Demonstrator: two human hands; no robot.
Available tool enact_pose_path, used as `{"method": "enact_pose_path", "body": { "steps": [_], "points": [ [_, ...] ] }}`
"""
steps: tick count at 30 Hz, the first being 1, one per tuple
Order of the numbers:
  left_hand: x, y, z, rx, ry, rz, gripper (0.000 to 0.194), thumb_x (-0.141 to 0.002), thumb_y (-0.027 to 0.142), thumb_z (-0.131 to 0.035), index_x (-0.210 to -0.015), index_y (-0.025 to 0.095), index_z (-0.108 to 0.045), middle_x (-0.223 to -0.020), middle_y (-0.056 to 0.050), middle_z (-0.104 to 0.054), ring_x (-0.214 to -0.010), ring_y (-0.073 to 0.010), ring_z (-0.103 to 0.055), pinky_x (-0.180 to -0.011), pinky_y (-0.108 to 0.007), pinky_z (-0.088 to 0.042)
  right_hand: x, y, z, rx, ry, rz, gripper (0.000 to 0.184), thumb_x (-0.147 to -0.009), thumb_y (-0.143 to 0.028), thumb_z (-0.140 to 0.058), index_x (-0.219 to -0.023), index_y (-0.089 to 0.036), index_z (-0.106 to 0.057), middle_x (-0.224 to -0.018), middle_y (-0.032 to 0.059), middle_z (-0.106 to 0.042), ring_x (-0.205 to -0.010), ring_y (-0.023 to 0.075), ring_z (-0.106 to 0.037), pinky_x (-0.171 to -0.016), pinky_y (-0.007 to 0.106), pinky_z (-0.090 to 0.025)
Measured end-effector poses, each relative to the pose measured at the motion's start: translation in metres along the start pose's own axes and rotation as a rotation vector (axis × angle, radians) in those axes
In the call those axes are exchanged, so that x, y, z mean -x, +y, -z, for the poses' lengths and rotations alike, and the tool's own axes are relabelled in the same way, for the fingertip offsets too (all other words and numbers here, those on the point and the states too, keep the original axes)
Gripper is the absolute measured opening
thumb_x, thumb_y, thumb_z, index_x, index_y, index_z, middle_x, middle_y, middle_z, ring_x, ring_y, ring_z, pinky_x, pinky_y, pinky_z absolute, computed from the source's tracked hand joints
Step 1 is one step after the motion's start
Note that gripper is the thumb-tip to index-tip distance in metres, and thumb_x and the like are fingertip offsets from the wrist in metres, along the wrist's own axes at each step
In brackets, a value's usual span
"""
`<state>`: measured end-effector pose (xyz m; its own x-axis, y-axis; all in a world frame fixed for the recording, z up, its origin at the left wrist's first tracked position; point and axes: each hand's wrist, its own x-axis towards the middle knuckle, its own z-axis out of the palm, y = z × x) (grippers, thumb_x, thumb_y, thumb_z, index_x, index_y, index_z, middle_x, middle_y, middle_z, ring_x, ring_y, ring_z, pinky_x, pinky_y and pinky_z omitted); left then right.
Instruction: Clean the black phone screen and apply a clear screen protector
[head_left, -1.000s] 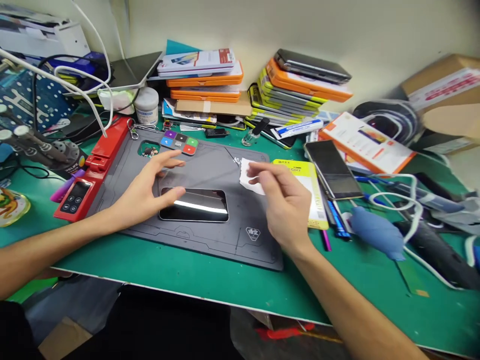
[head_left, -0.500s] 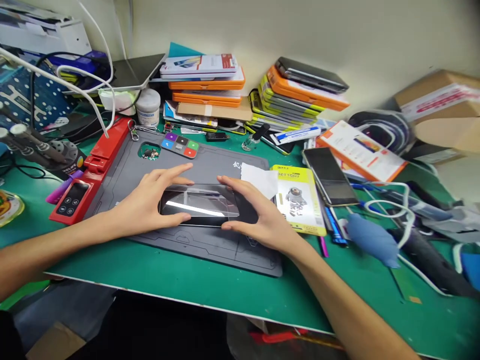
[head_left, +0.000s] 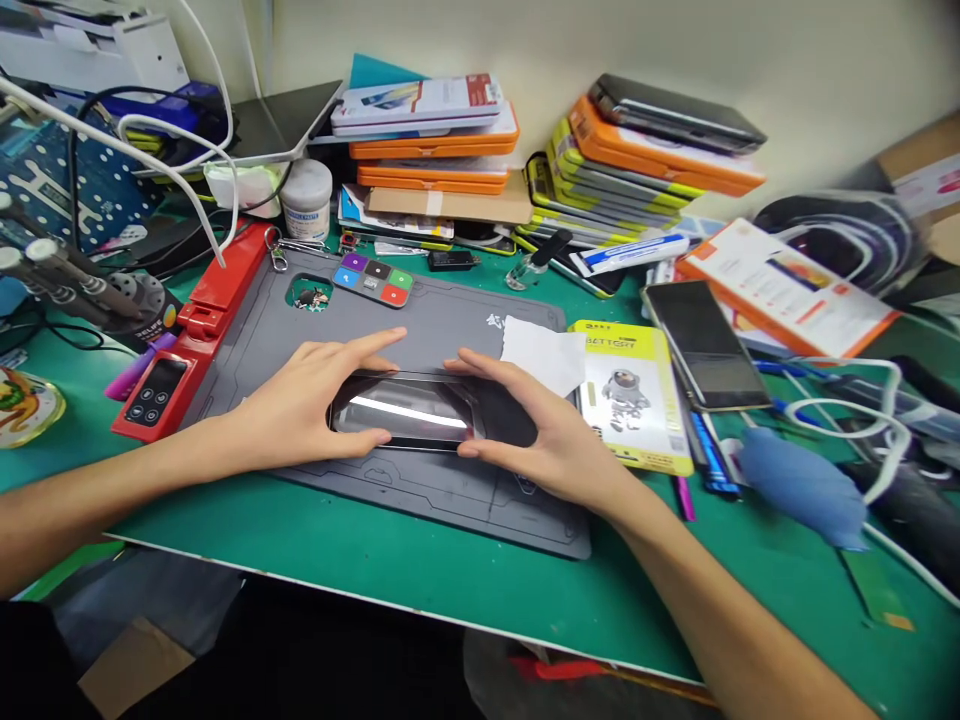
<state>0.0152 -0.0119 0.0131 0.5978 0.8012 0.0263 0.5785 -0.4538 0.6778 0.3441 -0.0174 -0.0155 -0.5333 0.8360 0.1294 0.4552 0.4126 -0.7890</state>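
Observation:
A clear glass screen protector [head_left: 420,405] lies over or just above a black phone [head_left: 431,443], with a bright streak of light reflected across it; whether the two touch, I cannot tell. At the left end my left hand [head_left: 307,405] has its thumb on the near long edge and fingers at the far edge. My right hand [head_left: 536,420] spans the right end the same way, thumb near and fingers far. Beneath them is a grey work mat [head_left: 465,505]. A white wipe [head_left: 544,355] lies beyond my right hand, beside a yellow-edged battery box [head_left: 630,400].
On the left stands a red device [head_left: 161,385] with a small display. Stacked orange cases [head_left: 435,148] and yellow-edged boxes [head_left: 600,175] line the wall. Another phone [head_left: 709,340], a blue air blower [head_left: 802,485] and white cables [head_left: 892,420] crowd the right side.
The glass protector has come more into line with the phone beneath. Both hands keep nearly the same hold. The whole view has shifted, with the surroundings appearing farther right.

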Motion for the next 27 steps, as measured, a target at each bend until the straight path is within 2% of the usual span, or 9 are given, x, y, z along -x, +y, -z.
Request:
{"method": "enact_pose_path", "body": {
  "steps": [5,9,12,14,15,17,20,23,27],
  "points": [
    [-0.002,-0.003,-0.001,-0.027,-0.015,-0.019,0.097,-0.095,0.056,-0.083,-0.177,0.034,-0.035,-0.156,-0.007,-0.073,-0.150,-0.0349,-0.061,-0.127,-0.050,-0.037,0.000,0.001,-0.001,0.009,0.018,-0.023,0.087,-0.097,-0.057,-0.087,-0.172,-0.037,-0.048,-0.159,0.0124,-0.071,-0.149,0.0376,-0.066,-0.129,0.066,-0.050],
    [-0.002,0.000,0.003,-0.080,-0.057,0.004,0.096,-0.096,0.062,-0.080,-0.176,0.031,-0.038,-0.159,-0.009,-0.071,-0.150,-0.0364,-0.061,-0.127,-0.049,-0.040,0.001,0.000,0.000,0.034,0.004,-0.020,0.085,-0.098,-0.056,-0.085,-0.172,-0.039,-0.048,-0.158,0.0107,-0.072,-0.149,0.0370,-0.066,-0.129,0.064,-0.050],
    [-0.002,0.002,0.016,-0.091,-0.033,0.091,0.077,-0.107,0.062,-0.061,-0.174,0.028,-0.043,-0.155,-0.008,-0.074,-0.147,-0.0342,-0.063,-0.124,-0.048,-0.045,0.001,0.000,0.000,0.039,0.007,-0.021,0.085,-0.097,-0.056,-0.086,-0.172,-0.039,-0.048,-0.158,0.0100,-0.072,-0.150,0.0370,-0.066,-0.129,0.063,-0.051],
    [-0.002,0.001,0.029,-0.141,-0.016,0.176,0.059,-0.113,0.057,-0.045,-0.162,0.028,-0.060,-0.148,-0.007,-0.077,-0.142,-0.0328,-0.066,-0.120,-0.048,-0.050,0.001,0.000,-0.001,0.047,0.008,-0.009,0.085,-0.098,-0.055,-0.085,-0.172,-0.039,-0.047,-0.158,0.0098,-0.072,-0.150,0.0368,-0.066,-0.129,0.063,-0.050],
    [-0.003,0.000,0.036,-0.179,-0.020,0.192,0.055,-0.113,0.057,-0.044,-0.153,0.029,-0.069,-0.147,-0.006,-0.078,-0.138,-0.0332,-0.068,-0.118,-0.049,-0.052,0.001,0.000,-0.001,0.055,0.009,0.001,0.085,-0.098,-0.055,-0.085,-0.172,-0.038,-0.047,-0.158,0.0098,-0.072,-0.150,0.0367,-0.065,-0.129,0.063,-0.050],
    [-0.004,-0.005,0.048,-0.188,-0.049,0.198,0.051,-0.110,0.058,-0.049,-0.141,0.029,-0.076,-0.144,-0.005,-0.079,-0.133,-0.0325,-0.071,-0.117,-0.048,-0.053,0.001,0.000,-0.001,0.072,0.005,0.017,0.084,-0.099,-0.054,-0.085,-0.172,-0.038,-0.047,-0.158,0.0100,-0.072,-0.150,0.0366,-0.065,-0.130,0.064,-0.049],
    [-0.008,-0.015,0.059,-0.126,-0.143,0.131,0.045,-0.105,0.058,-0.058,-0.134,0.032,-0.081,-0.137,-0.002,-0.081,-0.129,-0.0294,-0.073,-0.115,-0.043,-0.054,0.001,-0.001,-0.001,0.099,-0.013,0.021,0.084,-0.099,-0.055,-0.084,-0.173,-0.039,-0.046,-0.157,0.0098,-0.072,-0.150,0.0372,-0.064,-0.129,0.065,-0.049],
    [-0.012,-0.024,0.061,-0.070,-0.207,0.079,0.040,-0.100,0.059,-0.066,-0.127,0.034,-0.083,-0.133,-0.002,-0.082,-0.129,-0.0285,-0.072,-0.116,-0.042,-0.053,0.002,0.000,-0.001,0.122,-0.024,0.028,0.085,-0.100,-0.057,-0.082,-0.174,-0.040,-0.044,-0.158,0.0098,-0.071,-0.151,0.0379,-0.064,-0.128,0.066,-0.050],
    [-0.016,-0.033,0.058,-0.032,-0.231,0.072,0.042,-0.094,0.062,-0.076,-0.123,0.033,-0.083,-0.129,-0.003,-0.081,-0.128,-0.0291,-0.070,-0.116,-0.043,-0.051,0.002,0.000,-0.002,0.140,-0.023,0.049,0.085,-0.101,-0.057,-0.081,-0.174,-0.041,-0.042,-0.159,0.0098,-0.070,-0.150,0.0378,-0.064,-0.128,0.066,-0.050]
  ]
}}
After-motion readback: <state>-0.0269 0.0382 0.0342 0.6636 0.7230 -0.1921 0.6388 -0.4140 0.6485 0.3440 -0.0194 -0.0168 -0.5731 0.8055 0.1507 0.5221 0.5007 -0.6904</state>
